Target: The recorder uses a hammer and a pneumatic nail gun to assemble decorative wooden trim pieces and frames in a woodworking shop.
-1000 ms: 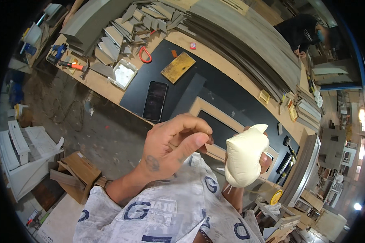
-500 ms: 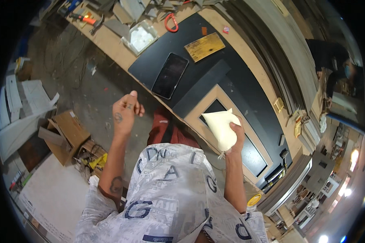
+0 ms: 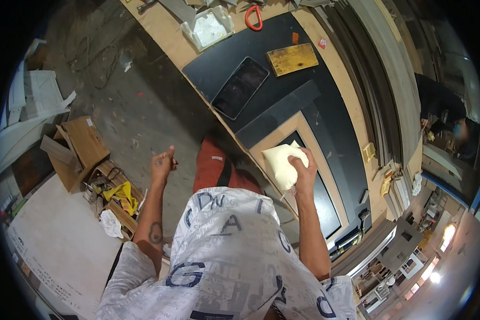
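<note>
A plump, tied plastic bag (image 3: 280, 163) full of something pale cream-yellow is in my right hand (image 3: 302, 172). My fingers wrap its right side, and the thumb presses across its front. The bag is held over a black panel (image 3: 256, 121) that has a light wooden frame (image 3: 273, 136) on it. To the left, over the floor, my left hand (image 3: 164, 163) hangs with its fingers curled in and nothing seen in it. On the panel lie a dark tablet-like slab (image 3: 241, 87) and a worn yellow-brown block (image 3: 292, 59).
A white tray (image 3: 208, 28) and a red-orange handle (image 3: 254, 18) lie at the bench's far end. Long boards (image 3: 376, 85) run along its right side. A cardboard box (image 3: 84, 141) and a scrap crate (image 3: 124, 205) stand at left. Another person (image 3: 441, 101) is at far right.
My right hand has shifted its grip, with the thumb now across the bag's front, and the bag bulges differently. My left hand has lowered slightly. The whole view has turned a little.
</note>
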Demonstrator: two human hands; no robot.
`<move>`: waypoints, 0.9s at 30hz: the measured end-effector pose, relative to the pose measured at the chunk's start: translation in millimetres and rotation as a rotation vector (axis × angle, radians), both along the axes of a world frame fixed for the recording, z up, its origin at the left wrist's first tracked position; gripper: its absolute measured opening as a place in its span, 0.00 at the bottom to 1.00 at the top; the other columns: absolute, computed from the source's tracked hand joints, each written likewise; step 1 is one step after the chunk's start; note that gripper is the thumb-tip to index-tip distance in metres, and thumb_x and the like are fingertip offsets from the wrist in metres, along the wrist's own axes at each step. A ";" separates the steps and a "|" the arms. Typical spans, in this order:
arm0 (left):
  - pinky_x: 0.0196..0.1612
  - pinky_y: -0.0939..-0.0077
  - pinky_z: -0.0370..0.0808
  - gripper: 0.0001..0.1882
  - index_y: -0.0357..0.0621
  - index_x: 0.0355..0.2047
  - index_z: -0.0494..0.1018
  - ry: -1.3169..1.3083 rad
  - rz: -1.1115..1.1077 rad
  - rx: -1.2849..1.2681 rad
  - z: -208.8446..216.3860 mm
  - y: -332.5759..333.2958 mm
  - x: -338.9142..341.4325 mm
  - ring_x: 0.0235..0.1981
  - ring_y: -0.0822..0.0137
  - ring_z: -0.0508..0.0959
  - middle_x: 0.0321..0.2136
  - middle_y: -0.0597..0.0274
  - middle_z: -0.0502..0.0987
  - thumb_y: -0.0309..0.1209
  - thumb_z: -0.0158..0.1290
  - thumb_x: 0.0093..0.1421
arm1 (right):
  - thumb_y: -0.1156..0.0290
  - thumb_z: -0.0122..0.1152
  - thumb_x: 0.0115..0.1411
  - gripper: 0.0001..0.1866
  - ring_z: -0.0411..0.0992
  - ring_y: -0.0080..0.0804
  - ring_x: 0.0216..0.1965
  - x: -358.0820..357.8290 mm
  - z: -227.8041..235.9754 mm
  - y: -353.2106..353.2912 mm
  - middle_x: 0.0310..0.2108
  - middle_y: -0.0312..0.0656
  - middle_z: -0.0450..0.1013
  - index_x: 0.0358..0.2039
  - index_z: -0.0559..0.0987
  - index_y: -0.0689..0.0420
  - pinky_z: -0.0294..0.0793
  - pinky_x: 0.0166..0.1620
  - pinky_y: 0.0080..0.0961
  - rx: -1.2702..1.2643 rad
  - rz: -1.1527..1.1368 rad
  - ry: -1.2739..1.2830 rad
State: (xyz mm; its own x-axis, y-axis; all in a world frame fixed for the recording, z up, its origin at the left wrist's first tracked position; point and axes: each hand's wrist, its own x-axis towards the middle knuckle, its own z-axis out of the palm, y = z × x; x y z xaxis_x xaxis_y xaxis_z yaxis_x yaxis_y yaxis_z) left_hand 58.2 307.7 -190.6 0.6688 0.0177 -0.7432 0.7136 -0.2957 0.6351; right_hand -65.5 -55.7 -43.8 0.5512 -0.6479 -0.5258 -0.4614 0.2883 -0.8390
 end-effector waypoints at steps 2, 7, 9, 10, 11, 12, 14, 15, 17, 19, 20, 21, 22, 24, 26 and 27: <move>0.24 0.77 0.75 0.25 0.43 0.15 0.70 0.002 0.003 0.014 -5.2 2.0 -6.0 0.18 0.73 0.75 0.14 0.64 0.72 0.48 0.57 0.62 | 0.74 0.61 0.51 0.15 0.73 0.24 0.30 -0.3 -0.9 -0.1 0.31 0.39 0.75 0.41 0.76 0.62 0.72 0.34 0.20 -0.009 0.004 -0.006; 0.24 0.76 0.75 0.27 0.43 0.15 0.71 0.075 0.026 -0.004 -22.1 8.3 -9.1 0.19 0.71 0.76 0.14 0.64 0.72 0.50 0.56 0.62 | 0.74 0.61 0.52 0.14 0.73 0.23 0.29 0.5 -4.1 -5.4 0.31 0.38 0.75 0.40 0.76 0.62 0.72 0.32 0.20 -0.055 -0.011 -0.014; 0.24 0.76 0.74 0.26 0.43 0.15 0.71 0.062 0.025 -0.008 -26.7 12.7 -6.6 0.19 0.71 0.76 0.14 0.64 0.72 0.49 0.56 0.62 | 0.74 0.61 0.52 0.14 0.73 0.23 0.29 2.3 -2.9 -6.2 0.31 0.39 0.75 0.40 0.75 0.62 0.72 0.32 0.20 -0.046 -0.016 -0.013; 0.23 0.77 0.74 0.26 0.43 0.15 0.71 0.047 0.025 -0.008 -28.0 13.4 -4.9 0.19 0.71 0.77 0.14 0.64 0.72 0.49 0.55 0.63 | 0.74 0.61 0.51 0.14 0.72 0.23 0.29 2.9 -2.3 -6.9 0.31 0.39 0.75 0.40 0.75 0.62 0.72 0.32 0.20 -0.034 -0.020 -0.014; 0.23 0.77 0.74 0.26 0.43 0.15 0.71 0.048 0.024 -0.011 -29.3 13.9 -3.6 0.19 0.71 0.77 0.14 0.64 0.72 0.49 0.55 0.63 | 0.74 0.61 0.51 0.14 0.72 0.23 0.29 2.6 -2.5 -8.3 0.31 0.39 0.75 0.40 0.75 0.62 0.72 0.32 0.20 -0.037 -0.021 -0.012; 0.24 0.77 0.73 0.26 0.43 0.15 0.71 0.042 0.009 -0.020 -29.5 14.4 -1.1 0.19 0.71 0.77 0.14 0.64 0.72 0.48 0.55 0.63 | 0.74 0.61 0.51 0.14 0.72 0.23 0.29 2.4 -3.2 -9.2 0.31 0.39 0.75 0.39 0.76 0.62 0.72 0.32 0.20 -0.040 -0.023 -0.018; 0.24 0.78 0.73 0.26 0.43 0.15 0.71 0.035 -0.008 -0.031 -30.4 13.7 2.4 0.19 0.71 0.77 0.15 0.64 0.72 0.47 0.55 0.64 | 0.74 0.61 0.51 0.14 0.72 0.23 0.28 2.3 -3.7 -11.9 0.31 0.39 0.75 0.39 0.76 0.62 0.72 0.32 0.20 -0.045 -0.027 -0.023; 0.24 0.78 0.72 0.25 0.42 0.16 0.71 0.041 -0.014 -0.029 -31.5 13.0 4.0 0.19 0.71 0.77 0.15 0.63 0.72 0.47 0.55 0.64 | 0.73 0.61 0.51 0.13 0.72 0.23 0.29 2.6 -3.4 -13.4 0.31 0.38 0.75 0.39 0.76 0.62 0.71 0.32 0.19 -0.079 -0.014 -0.020; 0.24 0.78 0.72 0.24 0.42 0.17 0.71 0.048 -0.023 -0.030 -32.9 12.9 6.6 0.20 0.71 0.77 0.16 0.63 0.73 0.46 0.55 0.64 | 0.73 0.61 0.51 0.13 0.72 0.22 0.29 3.8 -2.3 -15.3 0.30 0.38 0.75 0.38 0.76 0.62 0.71 0.33 0.19 -0.115 -0.004 -0.017; 0.25 0.78 0.73 0.23 0.41 0.19 0.72 0.044 -0.027 -0.053 -32.4 12.4 7.1 0.20 0.71 0.76 0.17 0.63 0.74 0.45 0.54 0.64 | 0.75 0.62 0.52 0.12 0.71 0.22 0.31 8.4 3.6 -17.2 0.31 0.38 0.74 0.38 0.75 0.62 0.72 0.34 0.21 -0.099 -0.010 0.000; 0.25 0.78 0.73 0.23 0.41 0.19 0.72 0.045 -0.029 -0.056 -32.5 12.4 7.3 0.20 0.71 0.76 0.17 0.63 0.74 0.45 0.54 0.64 | 0.75 0.62 0.52 0.12 0.71 0.22 0.31 9.8 4.3 -17.9 0.31 0.38 0.74 0.38 0.75 0.62 0.72 0.34 0.21 -0.102 -0.012 0.000; 0.26 0.78 0.73 0.22 0.41 0.20 0.72 0.051 -0.044 -0.036 -34.3 14.9 7.1 0.20 0.71 0.76 0.18 0.63 0.75 0.45 0.54 0.64 | 0.74 0.62 0.52 0.12 0.71 0.22 0.30 11.4 5.9 -18.4 0.30 0.38 0.74 0.37 0.75 0.62 0.72 0.34 0.21 -0.108 -0.014 -0.003; 0.26 0.78 0.73 0.21 0.41 0.21 0.73 0.056 -0.059 -0.015 -36.4 17.2 7.2 0.21 0.72 0.76 0.19 0.63 0.75 0.45 0.54 0.64 | 0.74 0.61 0.52 0.12 0.71 0.22 0.30 12.6 7.1 -19.6 0.30 0.38 0.75 0.37 0.75 0.62 0.72 0.34 0.21 -0.114 -0.017 -0.006; 0.27 0.78 0.74 0.21 0.41 0.22 0.73 0.064 -0.048 -0.024 -41.5 20.0 6.4 0.21 0.72 0.76 0.19 0.63 0.76 0.45 0.54 0.64 | 0.74 0.61 0.52 0.12 0.71 0.22 0.29 14.1 7.1 -23.3 0.30 0.38 0.75 0.37 0.75 0.62 0.72 0.34 0.21 -0.126 -0.018 -0.005; 0.27 0.78 0.74 0.21 0.41 0.23 0.73 0.071 -0.037 -0.031 -46.2 24.3 6.2 0.22 0.72 0.77 0.20 0.63 0.76 0.46 0.54 0.64 | 0.74 0.61 0.52 0.12 0.71 0.22 0.29 15.8 8.2 -26.2 0.30 0.38 0.75 0.37 0.76 0.62 0.72 0.33 0.21 -0.137 -0.018 -0.004; 0.28 0.78 0.74 0.21 0.41 0.23 0.73 0.092 -0.059 -0.018 -47.2 25.1 7.8 0.22 0.72 0.77 0.21 0.63 0.76 0.46 0.54 0.64 | 0.72 0.61 0.51 0.13 0.71 0.22 0.28 17.7 9.1 -27.5 0.30 0.38 0.74 0.38 0.76 0.61 0.71 0.32 0.20 -0.143 -0.026 0.012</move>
State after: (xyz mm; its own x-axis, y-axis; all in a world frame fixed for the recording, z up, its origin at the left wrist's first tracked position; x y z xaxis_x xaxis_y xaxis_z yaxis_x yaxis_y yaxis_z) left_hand 66.0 332.8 -237.8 0.5968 -0.0338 -0.8017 0.7510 -0.3283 0.5729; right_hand -47.8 -83.2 -34.7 0.5279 -0.7304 -0.4334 -0.4655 0.1780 -0.8670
